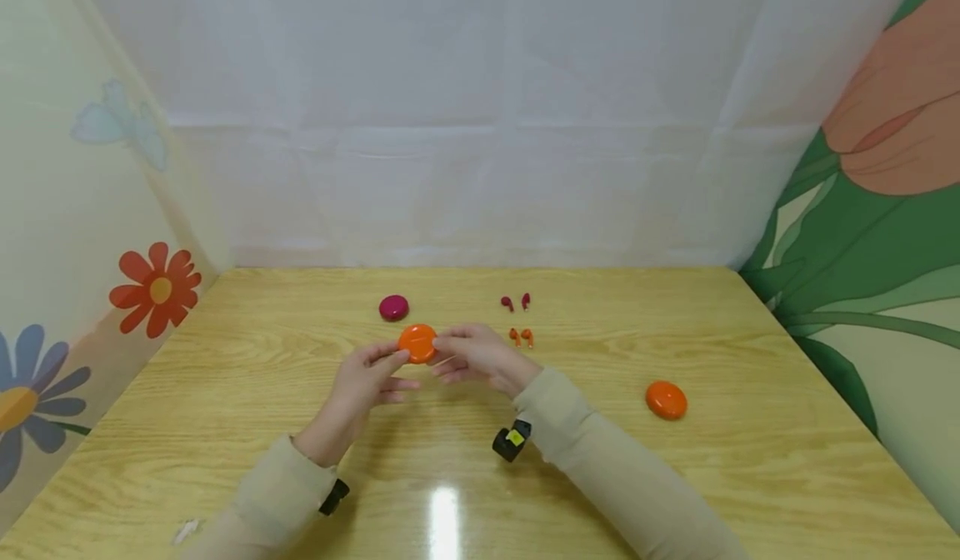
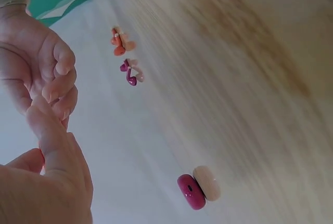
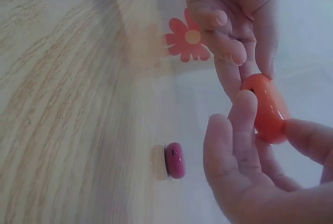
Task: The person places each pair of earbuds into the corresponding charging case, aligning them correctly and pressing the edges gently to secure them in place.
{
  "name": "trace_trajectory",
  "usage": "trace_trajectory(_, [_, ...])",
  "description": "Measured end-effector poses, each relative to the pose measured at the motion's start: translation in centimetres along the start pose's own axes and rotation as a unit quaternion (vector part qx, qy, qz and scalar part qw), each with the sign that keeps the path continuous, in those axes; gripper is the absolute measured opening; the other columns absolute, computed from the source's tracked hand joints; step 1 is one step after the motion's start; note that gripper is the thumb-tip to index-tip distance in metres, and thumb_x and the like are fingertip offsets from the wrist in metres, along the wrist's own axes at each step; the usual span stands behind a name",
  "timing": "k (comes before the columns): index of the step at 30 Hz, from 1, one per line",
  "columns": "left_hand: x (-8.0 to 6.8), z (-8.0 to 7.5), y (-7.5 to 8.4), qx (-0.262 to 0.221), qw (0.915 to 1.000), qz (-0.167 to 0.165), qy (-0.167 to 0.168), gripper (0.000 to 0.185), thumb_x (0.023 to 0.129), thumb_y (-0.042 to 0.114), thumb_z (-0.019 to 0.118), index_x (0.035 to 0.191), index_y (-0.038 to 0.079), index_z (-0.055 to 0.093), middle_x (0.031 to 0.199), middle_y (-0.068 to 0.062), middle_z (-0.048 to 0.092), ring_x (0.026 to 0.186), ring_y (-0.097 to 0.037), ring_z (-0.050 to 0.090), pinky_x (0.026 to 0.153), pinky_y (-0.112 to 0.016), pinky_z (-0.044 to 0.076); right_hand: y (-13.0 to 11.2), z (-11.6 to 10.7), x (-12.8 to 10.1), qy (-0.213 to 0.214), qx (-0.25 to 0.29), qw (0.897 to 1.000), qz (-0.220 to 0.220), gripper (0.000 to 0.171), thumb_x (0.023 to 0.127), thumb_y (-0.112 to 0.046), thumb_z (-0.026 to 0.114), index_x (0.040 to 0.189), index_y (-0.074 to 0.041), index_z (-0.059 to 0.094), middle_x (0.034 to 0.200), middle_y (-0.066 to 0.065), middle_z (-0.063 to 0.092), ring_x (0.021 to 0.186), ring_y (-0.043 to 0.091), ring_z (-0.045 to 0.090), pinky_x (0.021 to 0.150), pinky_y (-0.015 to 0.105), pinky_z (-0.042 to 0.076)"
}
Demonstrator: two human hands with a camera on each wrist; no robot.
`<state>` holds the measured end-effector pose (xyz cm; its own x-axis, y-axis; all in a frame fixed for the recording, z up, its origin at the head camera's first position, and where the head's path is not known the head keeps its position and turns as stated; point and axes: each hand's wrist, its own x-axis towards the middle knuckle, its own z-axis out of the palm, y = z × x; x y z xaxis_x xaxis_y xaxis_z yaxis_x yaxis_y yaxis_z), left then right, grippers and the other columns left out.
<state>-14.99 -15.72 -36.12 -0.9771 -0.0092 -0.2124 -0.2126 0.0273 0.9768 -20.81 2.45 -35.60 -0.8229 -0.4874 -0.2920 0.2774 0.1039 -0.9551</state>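
An orange round earbud case (image 1: 417, 343) is held above the table between both hands, its glossy rounded side also showing in the right wrist view. My left hand (image 1: 356, 387) pinches its left edge between thumb and fingers. From the other side, my right hand (image 1: 486, 357) pinches the right edge, its lower fingers loosely bent beneath. Just right of that hand lie two orange earbuds (image 1: 521, 338), with two magenta earbuds (image 1: 516, 302) behind them. A magenta earbud case (image 1: 393, 307) rests on the table behind the held case. Fingers hide the orange case in the left wrist view.
Another orange round case (image 1: 666, 400) sits on the wooden table (image 1: 750, 477) to the right. A small whitish scrap (image 1: 186, 531) lies near the front left. White cloth (image 1: 480, 168) hangs along the back edge, and printed flower panels flank both sides.
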Motion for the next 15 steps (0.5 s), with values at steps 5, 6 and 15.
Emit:
trace_trajectory(5, [0.0,0.2,-0.3,-0.003,0.9996,0.020,-0.020,0.043,0.101,0.018,0.055,0.134,-0.008,0.049,0.119,-0.016,0.064,0.078,-0.013,0.071,0.068,-0.025,0.056,0.1,-0.4,-0.6,-0.005,-0.004,1.000,-0.011,0.031,0.101,-0.014,0.052,0.122,0.008,0.056,0.101,0.015,0.070,0.076,0.014,0.068,0.078,0.035,0.056])
trace_trajectory(6, [0.0,0.3,-0.4,-0.003,0.9994,0.024,-0.024,0.042,0.101,0.018,0.055,0.134,-0.008,0.050,0.119,-0.016,0.065,0.080,-0.014,0.071,0.070,-0.026,0.056,0.1,-0.5,-0.7,-0.005,-0.005,1.000,-0.013,0.031,0.101,-0.014,0.052,0.122,0.008,0.056,0.100,0.014,0.070,0.076,0.014,0.068,0.079,0.036,0.056])
trace_trajectory(15, [-0.2,0.9,-0.5,0.001,0.9982,0.046,-0.039,0.040,0.100,0.016,0.056,0.133,-0.005,0.052,0.121,-0.018,0.065,0.093,-0.024,0.070,0.076,-0.031,0.056,-0.1,-1.0,-2.0,0.018,-0.032,0.999,-0.027,0.031,0.100,-0.014,0.054,0.124,0.006,0.057,0.105,0.017,0.070,0.082,0.020,0.070,0.085,0.043,0.054])
